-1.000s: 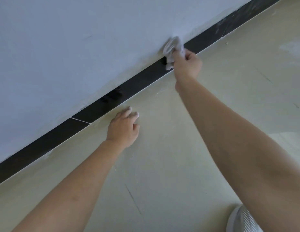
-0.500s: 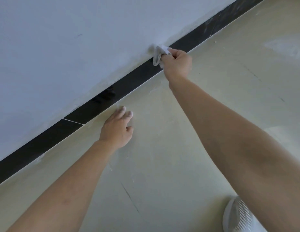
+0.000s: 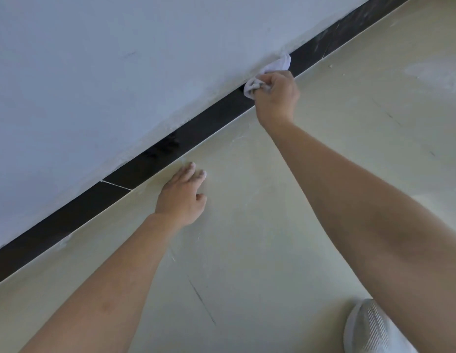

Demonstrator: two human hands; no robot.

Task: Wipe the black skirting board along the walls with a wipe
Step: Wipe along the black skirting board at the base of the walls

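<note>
We've got the right hand [image 3: 276,96] clamped on the wipe [image 3: 268,75], pressed to the black skirting board [image 3: 196,131], which runs diagonally from near left to far right; left hand [image 3: 182,197] flat on the floor [image 3: 323,103], fingers spread, holding nothing. Dusty, unwiped board lies far right, so the right hand is nearer; floor alongside is clear, wall [image 3: 120,72] bounds the top edge.

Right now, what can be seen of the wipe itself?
The wipe is a white, soft, crumpled cloth-like piece, bunched in the right hand. It is pressed against the black skirting board where board meets wall. One loose end sticks up past the knuckles over the wall; the rest is hidden inside the fist.
</note>
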